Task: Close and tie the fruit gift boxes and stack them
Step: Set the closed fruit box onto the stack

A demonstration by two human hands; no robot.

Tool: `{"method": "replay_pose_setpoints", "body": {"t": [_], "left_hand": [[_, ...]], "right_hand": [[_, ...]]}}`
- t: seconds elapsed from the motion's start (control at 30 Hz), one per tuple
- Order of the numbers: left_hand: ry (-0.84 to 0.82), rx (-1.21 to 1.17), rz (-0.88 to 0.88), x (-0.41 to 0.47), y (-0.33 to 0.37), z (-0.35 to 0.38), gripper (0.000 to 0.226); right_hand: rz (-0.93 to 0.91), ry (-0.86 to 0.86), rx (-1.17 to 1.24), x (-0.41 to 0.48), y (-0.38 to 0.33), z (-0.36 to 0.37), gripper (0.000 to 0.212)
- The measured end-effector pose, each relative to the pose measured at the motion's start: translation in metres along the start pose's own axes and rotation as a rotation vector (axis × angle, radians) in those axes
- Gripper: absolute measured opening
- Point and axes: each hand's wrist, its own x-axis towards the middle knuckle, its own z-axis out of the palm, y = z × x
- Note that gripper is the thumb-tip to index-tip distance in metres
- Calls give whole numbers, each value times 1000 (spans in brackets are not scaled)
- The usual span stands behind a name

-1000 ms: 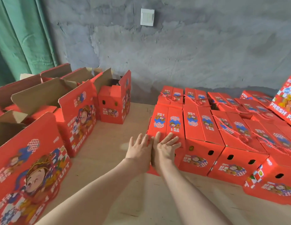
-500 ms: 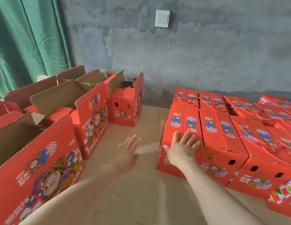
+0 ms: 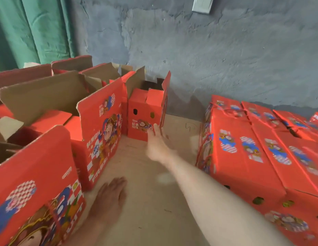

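Your right grip point(image 3: 157, 142), fingers straight and holding nothing, reaches to the far open box point(image 3: 142, 110). Your left grip point(image 3: 110, 197) is spread low over the tabletop point(image 3: 154, 201), beside more open boxes point(image 3: 99, 132). Tied boxes point(image 3: 243, 157) crowd the right.

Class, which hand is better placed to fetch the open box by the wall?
Right. The right hand is outstretched at the open box; the left hand lies well short of it.

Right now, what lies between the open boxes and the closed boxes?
Head view: bare wooden board, with only the left hand and the right hand over it.
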Motion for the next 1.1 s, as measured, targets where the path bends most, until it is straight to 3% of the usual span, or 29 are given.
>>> {"method": "replay_pose_setpoints", "body": {"t": [0.2,0.3,0.5,0.67,0.8,0.97,1.03,1.1], "left_hand": [[109,-11,85,2,-8,21,42],[56,68,100,4,0,11,37],[17,119,132,2,-2,2,29],[31,77,88,-2,5,-4,32],[133,78,14,1,-4,4,49],[116,33,-136,-4,-2,4,68],[56,-14,-118,-5,0,3,65],[134,-274,-180,-11,14,-11,40]], "right_hand": [[58,33,121,79,-3,38,65],[71,68,200,110,-3,43,54],[71,-116,311,142,12,36,51],[10,142,183,98,11,33,45],[-18,198,152,48,7,36,39],[-37,173,114,-31,-5,44,60],[-68,130,136,-66,-6,46,61],[-76,84,156,-99,-5,46,59]]}}
